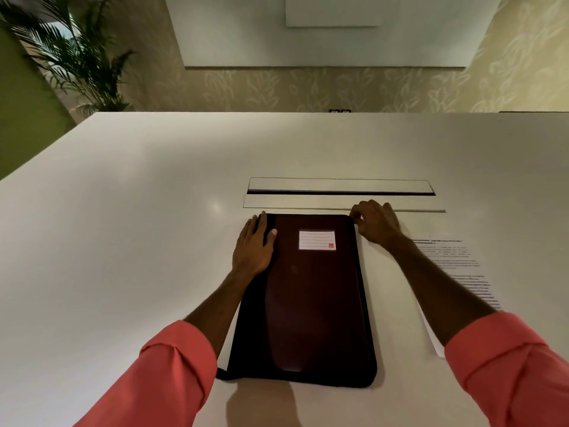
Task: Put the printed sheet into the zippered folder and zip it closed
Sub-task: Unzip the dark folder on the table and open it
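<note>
Dark maroon zippered folder (314, 297) lies flat on white table (138, 241), long axis running away from the person, black zip edging round its sides. Cover is down; whether anything is inside can't be told. White lined label (317, 240) w/ small red square sits on the cover near the far end.

Left hand (254, 246) rests palm-down on folder's far-left corner, fingers laid close together along the left edge, thumb out across the cover toward the label. It presses flat, not gripping anything.

Right hand (377, 221) is at folder's far-right corner, fingers curled in, thumb and fingertips bunched right at the corner edge. Looks like a pinch at the zip there, but the puller itself is too small to make out, so can't tell for sure what's held.

Printed sheet (452, 263) lies on the table just right of the folder, outside it, partly under the right forearm; lines of blurred text show, not readable. Both sleeves (172, 374) are coral-pink, rolled at the forearm.

Beyond the folder, a long cable hatch (338, 188) is set in the tabletop, lid raised a little w/ a dark slot showing; contents not visible. Potted palm (77, 57) stands far left, behind the table.
</note>
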A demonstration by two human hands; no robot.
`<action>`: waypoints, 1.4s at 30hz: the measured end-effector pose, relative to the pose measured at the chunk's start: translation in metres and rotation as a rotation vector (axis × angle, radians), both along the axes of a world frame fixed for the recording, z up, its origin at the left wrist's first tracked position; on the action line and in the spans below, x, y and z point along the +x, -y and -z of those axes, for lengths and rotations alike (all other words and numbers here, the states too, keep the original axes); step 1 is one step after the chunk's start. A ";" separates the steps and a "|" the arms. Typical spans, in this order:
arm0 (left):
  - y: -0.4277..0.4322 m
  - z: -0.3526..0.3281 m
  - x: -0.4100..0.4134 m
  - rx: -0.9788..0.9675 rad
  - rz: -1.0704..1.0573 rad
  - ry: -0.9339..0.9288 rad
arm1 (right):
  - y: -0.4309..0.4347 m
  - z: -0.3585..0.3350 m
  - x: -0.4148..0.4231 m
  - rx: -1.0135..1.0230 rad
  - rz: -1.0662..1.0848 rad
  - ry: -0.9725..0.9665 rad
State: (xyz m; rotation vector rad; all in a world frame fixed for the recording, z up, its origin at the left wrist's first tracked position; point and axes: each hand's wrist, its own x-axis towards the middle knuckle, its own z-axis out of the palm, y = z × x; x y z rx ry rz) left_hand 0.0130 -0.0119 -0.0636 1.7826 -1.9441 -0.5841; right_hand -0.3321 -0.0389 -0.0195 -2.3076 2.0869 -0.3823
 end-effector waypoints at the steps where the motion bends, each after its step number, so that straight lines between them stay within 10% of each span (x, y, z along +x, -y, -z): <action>1: -0.001 0.000 0.000 0.000 -0.002 0.003 | -0.006 0.001 0.003 -0.018 0.041 0.012; 42: -0.137 -0.004 0.037 0.027 0.336 0.098 | -0.162 0.028 0.036 -0.170 0.253 0.262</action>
